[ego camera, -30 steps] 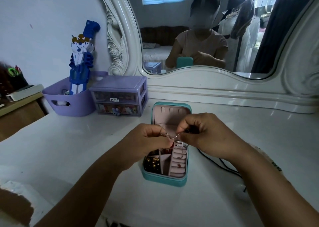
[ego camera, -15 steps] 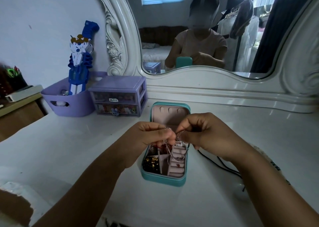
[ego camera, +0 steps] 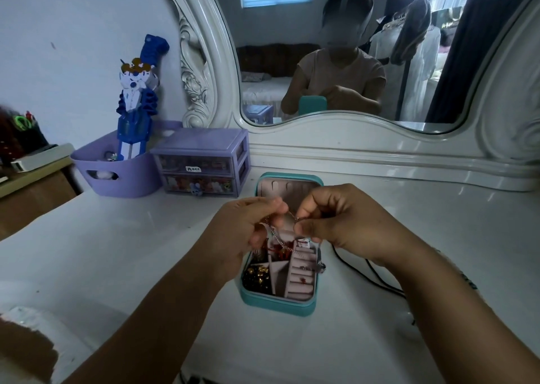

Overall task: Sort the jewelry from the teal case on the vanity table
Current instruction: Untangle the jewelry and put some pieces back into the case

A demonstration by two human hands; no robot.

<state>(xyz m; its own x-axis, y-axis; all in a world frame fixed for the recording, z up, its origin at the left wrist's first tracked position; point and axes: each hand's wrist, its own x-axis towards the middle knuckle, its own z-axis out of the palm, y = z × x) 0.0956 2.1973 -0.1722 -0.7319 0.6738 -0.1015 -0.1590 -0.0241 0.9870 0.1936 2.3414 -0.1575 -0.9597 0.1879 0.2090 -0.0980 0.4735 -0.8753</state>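
Both hands are raised over the open teal case (ego camera: 277, 302), which stands near the middle of the vanity table (ego camera: 438, 237), its lid tilted back toward the mirror (ego camera: 350, 62). The left hand (ego camera: 242, 231) and right hand (ego camera: 344, 223) each pinch a thin silver chain (ego camera: 289, 215) between thumb and fingertips.

Change over the last second: the chain was first held as a short taut span between the hands, then drooped into a loop over the case. Now the span between the pinches is short, one length trails under the left hand into the case, and the other end hangs past the case's right rim with a small pendant or clasp (ego camera: 321, 265). Judgement: the chain is being untangled or drawn clear, not yet laid on the table; sorting appears to be at an early stage.

The chain is fine and limp. The case's left compartments hold dark gold and red pieces; the ring rolls on the right hold a few small items.
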